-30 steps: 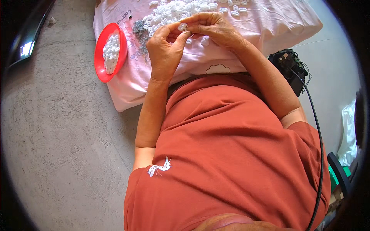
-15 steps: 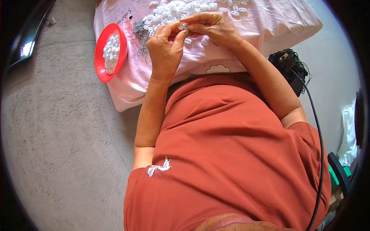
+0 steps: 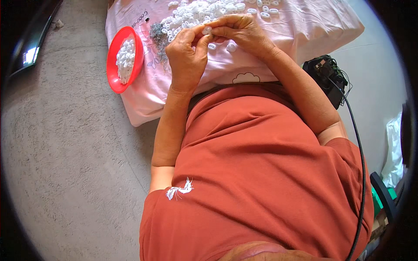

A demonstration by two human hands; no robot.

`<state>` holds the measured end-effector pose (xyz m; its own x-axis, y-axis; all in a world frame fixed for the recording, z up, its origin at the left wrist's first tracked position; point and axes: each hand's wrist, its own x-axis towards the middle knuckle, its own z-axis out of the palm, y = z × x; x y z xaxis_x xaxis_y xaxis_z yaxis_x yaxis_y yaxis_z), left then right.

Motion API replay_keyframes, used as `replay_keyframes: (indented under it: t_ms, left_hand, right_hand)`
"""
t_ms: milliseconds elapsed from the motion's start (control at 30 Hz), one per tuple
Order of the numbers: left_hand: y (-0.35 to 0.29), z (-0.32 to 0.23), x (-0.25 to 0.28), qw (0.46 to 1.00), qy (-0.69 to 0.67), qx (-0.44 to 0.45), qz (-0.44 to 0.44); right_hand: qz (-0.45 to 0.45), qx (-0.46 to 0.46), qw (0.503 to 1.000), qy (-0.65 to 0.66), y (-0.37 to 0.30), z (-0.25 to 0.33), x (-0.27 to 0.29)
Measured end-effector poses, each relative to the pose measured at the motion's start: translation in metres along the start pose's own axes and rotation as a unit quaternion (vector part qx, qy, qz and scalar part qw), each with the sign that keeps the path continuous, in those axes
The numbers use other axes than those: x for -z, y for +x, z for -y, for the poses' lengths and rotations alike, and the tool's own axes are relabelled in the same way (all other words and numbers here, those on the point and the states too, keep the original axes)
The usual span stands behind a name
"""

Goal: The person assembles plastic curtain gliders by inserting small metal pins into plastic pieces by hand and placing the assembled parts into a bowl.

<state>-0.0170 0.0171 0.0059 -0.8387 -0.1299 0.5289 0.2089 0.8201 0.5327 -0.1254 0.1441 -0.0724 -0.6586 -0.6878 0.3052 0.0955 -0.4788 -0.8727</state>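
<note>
You have both hands up near the 12 o'clock edge of the view, meeting over the pink cloth [image 3: 305,28]. The fingers of your left hand [image 3: 187,54] and your right hand [image 3: 249,35] are clamped on one small white piece [image 3: 207,30], pinched between thumbs and forefingers; your other fingers are curled in and partly hidden.

Taking that piece as the clock's centre, you have a heap of white ovals [image 3: 196,15] at about 12 o'clock, just beyond your fingers. A clump of grey bits [image 3: 157,35] lies at 9 o'clock, against the heap's edge. Your red bowl [image 3: 114,74] stands between 8 and 9 o'clock, with white bits [image 3: 126,61] inside it. One loose oval [image 3: 231,46] lies near 4 o'clock, and more are scattered between 2 and 3. Past the cloth, between 3 and 4, sits a black device [image 3: 324,80] with a cable [image 3: 357,135].
</note>
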Motion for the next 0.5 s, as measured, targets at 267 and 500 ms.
replay_keyframes:
  t_ms: [267, 500]
  left_hand:
    - [0.0037, -0.002, -0.0017, 1.0, 0.007, -0.016, -0.006]
    - [0.0051, -0.0044, -0.0025, 1.0, 0.023, -0.015, -0.001]
  right_hand:
    - [-0.033, 0.042, 0.998, -0.01, -0.0029, 0.0032, -0.0063]
    - [-0.045, 0.032, 0.998, -0.024, -0.0052, 0.0083, -0.0066]
